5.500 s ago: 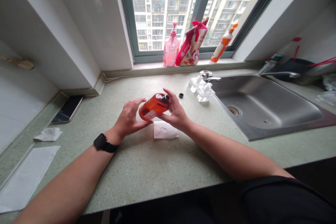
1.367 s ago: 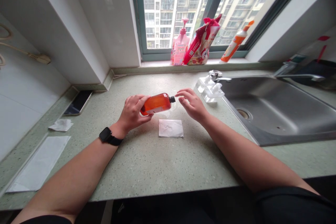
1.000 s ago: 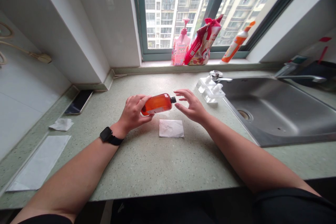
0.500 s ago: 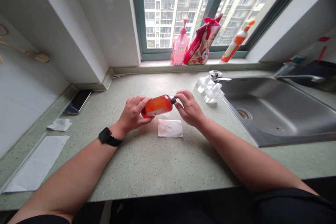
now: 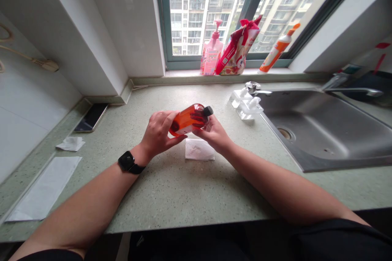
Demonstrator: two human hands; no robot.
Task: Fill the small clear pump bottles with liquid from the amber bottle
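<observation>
An orange-red see-through bottle (image 5: 187, 119) with a black cap (image 5: 208, 111) on its neck is tilted above the counter, its capped end up and to the right. My left hand (image 5: 158, 132) is closed round the bottom end of the bottle. Near the neck, my right hand (image 5: 212, 131) grips it from behind and below, and some of its fingers show through the bottle. Just under the bottle lies a folded white tissue (image 5: 199, 151), its top edge partly hidden by my right hand.
Clear dispensers (image 5: 246, 106) stand beside the steel sink (image 5: 324, 130) on the right. On the left lie a phone (image 5: 91, 117), a crumpled tissue (image 5: 71, 143) and a white sheet (image 5: 45, 189). A pink pump bottle (image 5: 211, 55), a red bag (image 5: 239, 49) and an orange bottle (image 5: 275, 55) line the windowsill.
The black cap, on the counter in the oldest frame, is now on the bottle. My right hand has moved from the cap to the bottle's body, and the capped end has tipped up.
</observation>
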